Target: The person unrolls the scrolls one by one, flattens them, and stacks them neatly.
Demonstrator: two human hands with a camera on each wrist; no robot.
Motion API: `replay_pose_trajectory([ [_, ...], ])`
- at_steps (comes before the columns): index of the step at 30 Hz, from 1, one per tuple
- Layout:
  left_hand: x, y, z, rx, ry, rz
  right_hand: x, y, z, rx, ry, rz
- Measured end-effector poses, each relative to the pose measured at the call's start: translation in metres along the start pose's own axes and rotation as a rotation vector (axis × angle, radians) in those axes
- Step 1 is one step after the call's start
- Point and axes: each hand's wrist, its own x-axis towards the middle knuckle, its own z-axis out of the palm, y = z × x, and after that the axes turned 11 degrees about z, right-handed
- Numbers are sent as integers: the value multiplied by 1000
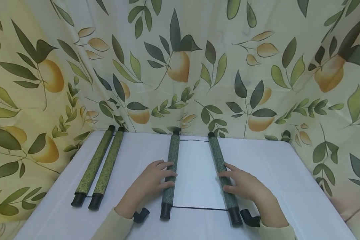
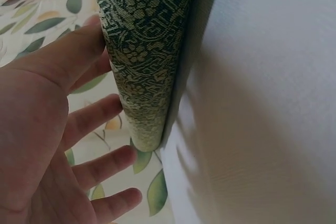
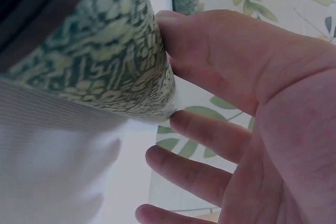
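A scroll with two dark green patterned rolls and black end knobs lies partly unrolled in the middle of the table in the head view. White sheet (image 1: pixel 198 176) spans the gap between its rolls. My left hand (image 1: pixel 151 177) rests its fingers on the left roll (image 1: pixel 174 150); in the left wrist view the thumb and a finger touch the brocade (image 2: pixel 142 51) and the others are spread. My right hand (image 1: pixel 247 185) touches the right roll (image 1: pixel 216 153) from its outer side. Close up in the right wrist view, that hand's fingers (image 3: pixel 194 177) extend loosely beside the patterned roll (image 3: pixel 115 51).
To the left lies another scroll (image 1: pixel 94 163), olive green with black knobs, its two rolls side by side. Everything stands on a white-covered table (image 1: pixel 288 173). A fruit-and-leaf curtain (image 1: pixel 210 20) hangs behind and at both sides. Black wrist devices (image 1: pixel 141 215) sit beneath my wrists.
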Motion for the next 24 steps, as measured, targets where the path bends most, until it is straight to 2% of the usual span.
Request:
replay_pose_trajectory([
  [3, 0, 0, 0, -30, 2, -7, 0, 1, 2, 26, 4, 5],
  [9, -1, -1, 1, -74, 66, -6, 5, 3, 4, 46, 15, 5],
  [14, -10, 13, 16, -92, 54, -9, -9, 9, 13, 19, -4, -6],
  [20, 1, 11, 5, -7, 53, -3, -10, 5, -9, -14, 29, -50],
  [24, 5, 9, 1, 1, 22, -8, -10, 5, -10, -1, 15, -80],
])
